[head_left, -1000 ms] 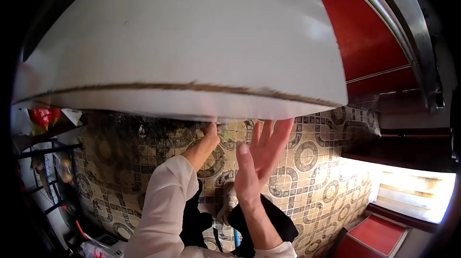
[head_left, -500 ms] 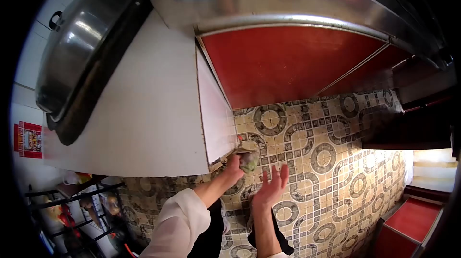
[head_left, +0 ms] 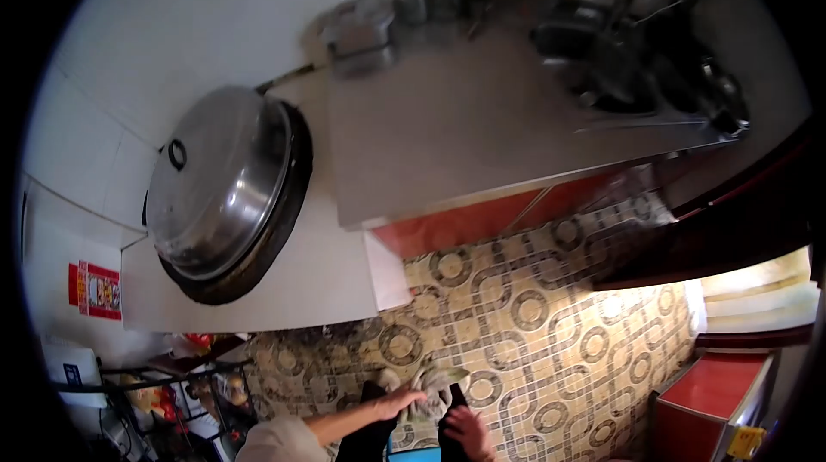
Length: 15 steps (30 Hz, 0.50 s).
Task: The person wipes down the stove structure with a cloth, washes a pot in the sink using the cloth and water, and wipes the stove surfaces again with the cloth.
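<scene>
Low in the view, my left hand (head_left: 401, 400) is closed on a crumpled, greyish rag (head_left: 434, 390) with a greenish edge. The rag hangs over the patterned floor, just in front of my dark-trousered legs. To its right and slightly lower, my right hand (head_left: 470, 434) has its fingers apart and holds nothing. A bright blue flat thing (head_left: 415, 455) shows at the bottom edge between my legs; its kind cannot be made out.
A white worktop (head_left: 335, 286) carries a big domed metal lid (head_left: 228, 195) on a dark wok stove. Beyond it runs a steel counter (head_left: 456, 131) with a sink (head_left: 615, 101). A black rack (head_left: 194, 385) stands lower left, a red cabinet (head_left: 714, 385) lower right.
My view has lifted and pulled back, bringing the counter and sink into sight. The rag in my left hand has come away from the cabinet's lower corner towards my legs. My right hand has lowered.
</scene>
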{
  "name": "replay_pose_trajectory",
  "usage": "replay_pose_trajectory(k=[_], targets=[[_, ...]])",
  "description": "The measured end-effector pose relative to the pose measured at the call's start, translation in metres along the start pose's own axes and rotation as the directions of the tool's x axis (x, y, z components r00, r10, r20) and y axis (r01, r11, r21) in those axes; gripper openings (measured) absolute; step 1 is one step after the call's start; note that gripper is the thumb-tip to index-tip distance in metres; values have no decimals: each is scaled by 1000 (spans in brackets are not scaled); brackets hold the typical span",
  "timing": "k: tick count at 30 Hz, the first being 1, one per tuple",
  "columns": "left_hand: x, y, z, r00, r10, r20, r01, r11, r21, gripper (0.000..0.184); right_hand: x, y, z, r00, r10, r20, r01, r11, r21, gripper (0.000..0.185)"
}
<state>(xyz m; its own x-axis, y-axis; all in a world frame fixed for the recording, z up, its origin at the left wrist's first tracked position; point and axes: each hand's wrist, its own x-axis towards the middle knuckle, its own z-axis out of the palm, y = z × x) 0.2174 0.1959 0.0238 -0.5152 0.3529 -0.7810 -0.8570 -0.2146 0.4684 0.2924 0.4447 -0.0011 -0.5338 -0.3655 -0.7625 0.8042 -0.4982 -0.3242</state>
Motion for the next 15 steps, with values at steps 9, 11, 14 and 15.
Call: replay_pose_trajectory(k=[9,11,14,15], targets=[[-83,147,190,983,178,-39,-146,899,412,35,-70,-153,86,845,-409,-345,478,867,142,17],[-58,158,201,886,464,-20,-409,799,440,38,-81,-209,96,776,-541,-323,613,767,189,19],[-54,225,235,756,654,-40,-546,662,513,29,-93,-301,120,708,-636,-308,704,669,238,21],[-47,241,242,746,664,-56,-599,705,381,27,-94,-330,126,693,-676,-252,721,651,238,22]])
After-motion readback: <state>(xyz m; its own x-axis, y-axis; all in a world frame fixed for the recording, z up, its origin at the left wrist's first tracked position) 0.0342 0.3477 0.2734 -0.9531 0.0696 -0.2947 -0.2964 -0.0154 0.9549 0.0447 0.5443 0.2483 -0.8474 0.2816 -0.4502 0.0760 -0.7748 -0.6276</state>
